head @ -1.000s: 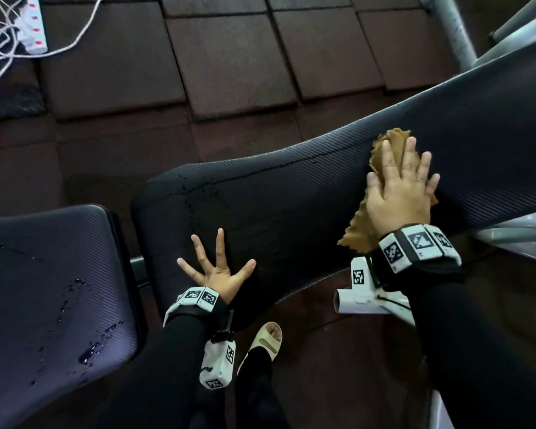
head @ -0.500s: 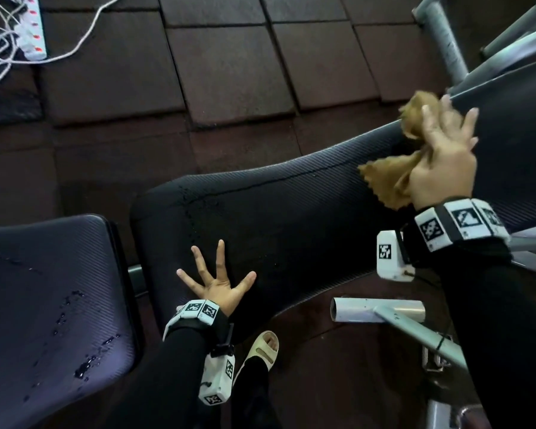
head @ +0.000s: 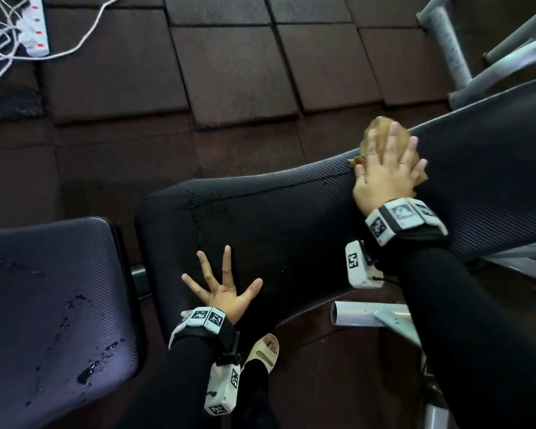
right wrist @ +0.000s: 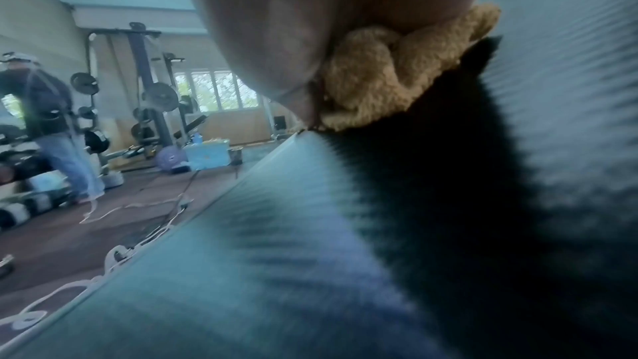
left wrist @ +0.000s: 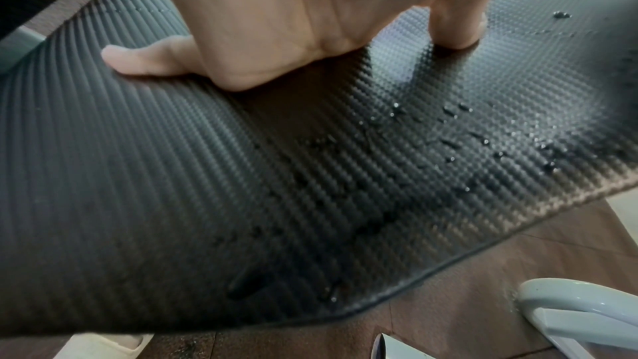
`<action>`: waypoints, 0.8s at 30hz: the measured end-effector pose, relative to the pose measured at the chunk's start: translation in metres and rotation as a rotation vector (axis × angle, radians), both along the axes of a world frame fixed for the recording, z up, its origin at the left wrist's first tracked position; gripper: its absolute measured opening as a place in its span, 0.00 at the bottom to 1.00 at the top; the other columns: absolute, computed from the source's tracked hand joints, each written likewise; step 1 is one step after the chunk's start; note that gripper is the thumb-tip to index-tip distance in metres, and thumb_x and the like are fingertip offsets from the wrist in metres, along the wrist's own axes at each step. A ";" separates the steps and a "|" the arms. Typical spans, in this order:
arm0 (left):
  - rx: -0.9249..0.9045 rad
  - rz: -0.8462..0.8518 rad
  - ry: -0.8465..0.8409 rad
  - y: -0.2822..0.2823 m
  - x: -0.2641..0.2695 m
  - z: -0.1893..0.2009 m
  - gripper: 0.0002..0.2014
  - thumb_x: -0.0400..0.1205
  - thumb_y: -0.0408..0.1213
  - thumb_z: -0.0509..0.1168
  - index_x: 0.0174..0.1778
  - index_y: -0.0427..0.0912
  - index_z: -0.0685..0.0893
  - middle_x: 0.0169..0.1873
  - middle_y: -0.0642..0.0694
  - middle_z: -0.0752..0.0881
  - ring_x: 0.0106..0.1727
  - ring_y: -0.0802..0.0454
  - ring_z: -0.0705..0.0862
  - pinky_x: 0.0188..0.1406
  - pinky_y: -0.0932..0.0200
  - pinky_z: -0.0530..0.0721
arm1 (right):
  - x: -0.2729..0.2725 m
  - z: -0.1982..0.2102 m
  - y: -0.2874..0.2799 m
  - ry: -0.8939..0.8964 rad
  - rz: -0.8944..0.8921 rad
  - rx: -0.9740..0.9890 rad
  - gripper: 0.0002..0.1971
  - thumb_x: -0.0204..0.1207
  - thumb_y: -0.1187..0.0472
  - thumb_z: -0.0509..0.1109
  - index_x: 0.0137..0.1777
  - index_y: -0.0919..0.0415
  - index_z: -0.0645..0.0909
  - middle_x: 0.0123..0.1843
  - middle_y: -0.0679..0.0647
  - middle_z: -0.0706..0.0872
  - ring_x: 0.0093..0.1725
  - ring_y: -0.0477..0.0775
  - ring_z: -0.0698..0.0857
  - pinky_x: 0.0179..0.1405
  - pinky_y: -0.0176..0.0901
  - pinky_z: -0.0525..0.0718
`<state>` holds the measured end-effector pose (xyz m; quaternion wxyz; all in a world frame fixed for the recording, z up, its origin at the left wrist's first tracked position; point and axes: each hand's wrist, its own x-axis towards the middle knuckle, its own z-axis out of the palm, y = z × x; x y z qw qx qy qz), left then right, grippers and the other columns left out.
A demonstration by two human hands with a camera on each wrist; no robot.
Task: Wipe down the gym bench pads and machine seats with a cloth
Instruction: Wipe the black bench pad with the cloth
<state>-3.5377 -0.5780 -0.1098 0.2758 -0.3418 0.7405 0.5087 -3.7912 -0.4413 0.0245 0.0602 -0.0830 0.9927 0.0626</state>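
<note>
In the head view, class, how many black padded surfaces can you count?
2. The long bench pad runs across the centre under both hands; the wet seat pad sits at lower left. Others may lie outside the frame.

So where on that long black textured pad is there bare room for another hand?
The long black textured bench pad is bare between the spread left hand and the right hand pressing the tan cloth, though droplets dot it. It is crowded at the far edge under the cloth. The separate dark seat pad is free but wet.
</note>
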 end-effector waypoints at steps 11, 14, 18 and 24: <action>-0.042 -0.025 0.001 0.000 -0.001 -0.003 0.46 0.56 0.83 0.49 0.65 0.87 0.28 0.63 0.70 0.11 0.54 0.51 0.03 0.65 0.18 0.31 | 0.122 -0.059 -0.029 -0.288 0.501 -0.007 0.42 0.74 0.63 0.63 0.81 0.37 0.45 0.78 0.39 0.27 0.80 0.56 0.31 0.76 0.56 0.29; -0.010 -0.020 -0.002 -0.001 -0.001 -0.001 0.46 0.56 0.82 0.50 0.65 0.87 0.28 0.62 0.71 0.11 0.55 0.49 0.05 0.64 0.17 0.31 | 0.106 -0.037 0.006 -0.196 0.399 -0.019 0.41 0.71 0.65 0.63 0.79 0.35 0.52 0.79 0.40 0.35 0.83 0.60 0.43 0.79 0.59 0.40; 0.004 -0.025 -0.012 -0.002 -0.002 0.002 0.46 0.56 0.82 0.50 0.64 0.88 0.27 0.62 0.71 0.10 0.57 0.47 0.06 0.66 0.17 0.32 | 0.055 -0.006 0.027 -0.075 0.149 -0.031 0.37 0.74 0.67 0.63 0.80 0.39 0.57 0.85 0.48 0.44 0.83 0.65 0.44 0.78 0.66 0.43; 0.000 -0.010 0.007 -0.001 -0.001 0.000 0.47 0.54 0.83 0.49 0.64 0.88 0.28 0.63 0.71 0.11 0.56 0.50 0.05 0.65 0.17 0.32 | 0.004 -0.016 -0.029 -0.080 0.048 -0.010 0.39 0.77 0.65 0.60 0.82 0.42 0.45 0.85 0.49 0.44 0.82 0.67 0.41 0.77 0.68 0.41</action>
